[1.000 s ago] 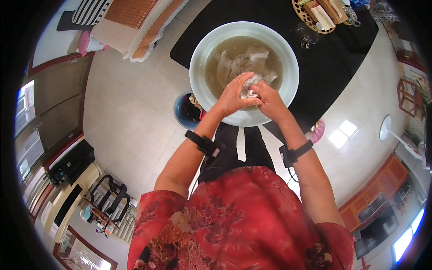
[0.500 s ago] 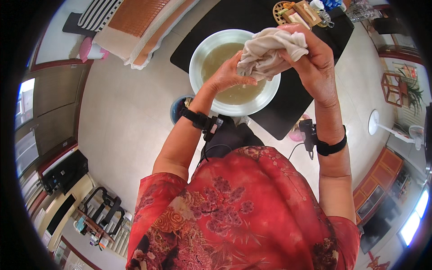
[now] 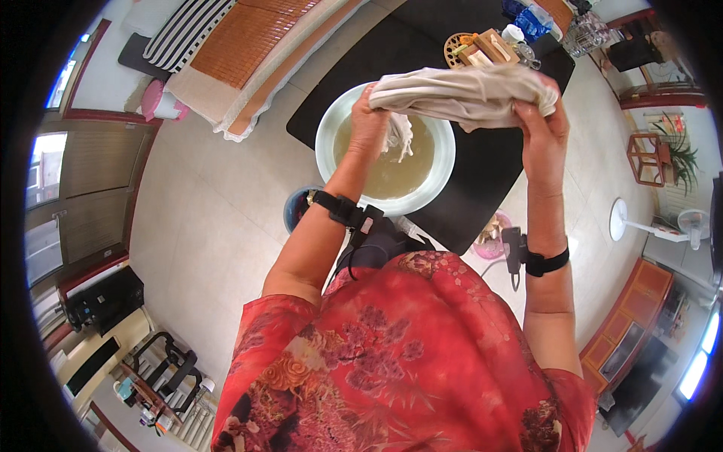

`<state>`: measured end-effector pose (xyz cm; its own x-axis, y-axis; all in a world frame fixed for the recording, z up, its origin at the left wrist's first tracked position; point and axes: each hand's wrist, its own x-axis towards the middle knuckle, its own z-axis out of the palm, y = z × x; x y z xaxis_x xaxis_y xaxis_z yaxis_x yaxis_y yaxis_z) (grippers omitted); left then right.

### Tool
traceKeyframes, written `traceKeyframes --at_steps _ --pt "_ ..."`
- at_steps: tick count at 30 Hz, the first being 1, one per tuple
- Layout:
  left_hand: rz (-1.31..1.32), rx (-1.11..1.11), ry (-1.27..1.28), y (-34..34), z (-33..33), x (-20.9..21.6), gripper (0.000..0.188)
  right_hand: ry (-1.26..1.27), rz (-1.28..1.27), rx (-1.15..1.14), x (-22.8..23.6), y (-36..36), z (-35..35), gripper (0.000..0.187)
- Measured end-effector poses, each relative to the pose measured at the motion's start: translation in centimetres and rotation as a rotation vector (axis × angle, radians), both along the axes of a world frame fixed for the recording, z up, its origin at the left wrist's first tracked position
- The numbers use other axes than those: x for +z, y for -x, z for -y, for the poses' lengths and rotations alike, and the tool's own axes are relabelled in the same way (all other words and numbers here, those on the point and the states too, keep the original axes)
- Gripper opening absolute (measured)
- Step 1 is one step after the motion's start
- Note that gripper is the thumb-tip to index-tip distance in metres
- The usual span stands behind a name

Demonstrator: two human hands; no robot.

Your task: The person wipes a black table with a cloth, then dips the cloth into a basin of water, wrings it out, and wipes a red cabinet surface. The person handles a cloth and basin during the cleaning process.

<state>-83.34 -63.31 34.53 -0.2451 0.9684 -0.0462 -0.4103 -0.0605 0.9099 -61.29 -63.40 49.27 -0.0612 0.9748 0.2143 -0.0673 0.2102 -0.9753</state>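
Note:
A long off-white cloth [image 3: 459, 94] is stretched sideways between my two hands, above a large pale metal basin [image 3: 444, 162]. My left hand [image 3: 367, 124] is closed round its left end, and a loose tail of the cloth dangles below that hand over the basin. On the other end my right hand [image 3: 544, 135] is closed, out past the basin's right rim. Cloudy, yellowish-brown water [image 3: 407, 169] stands in the basin. Folds of the cloth hide part of the fingers on both hands.
The basin rests on a black table [image 3: 482, 181]. At its far end are a wooden box [image 3: 497, 47], a round wicker tray [image 3: 453, 47] and glassware. A blue bucket [image 3: 295, 215] and a pink basin [image 3: 493, 239] stand on the floor. A white fan [image 3: 619, 219] is at right.
The bunched cloth has been drawn out lengthwise. My hands have moved apart, the left slightly left and the right to the right and lower, both still gripping it.

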Motion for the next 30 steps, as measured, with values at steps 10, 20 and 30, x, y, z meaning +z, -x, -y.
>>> traceKeyframes --at_steps 10,20,30 --pt "-0.704 -0.161 -0.013 -1.4 -1.5 3.6 0.072 -0.247 0.819 0.144 -9.6 1.3 0.2 0.088" --pt "-0.377 -0.830 0.058 3.6 -1.9 3.7 0.082 -0.248 0.962 0.359 -7.8 5.7 -2.4 0.075" --pt "0.321 -0.511 0.803 2.3 3.8 -6.4 0.088 -0.625 0.983 0.602 -7.3 5.3 0.0 0.037"
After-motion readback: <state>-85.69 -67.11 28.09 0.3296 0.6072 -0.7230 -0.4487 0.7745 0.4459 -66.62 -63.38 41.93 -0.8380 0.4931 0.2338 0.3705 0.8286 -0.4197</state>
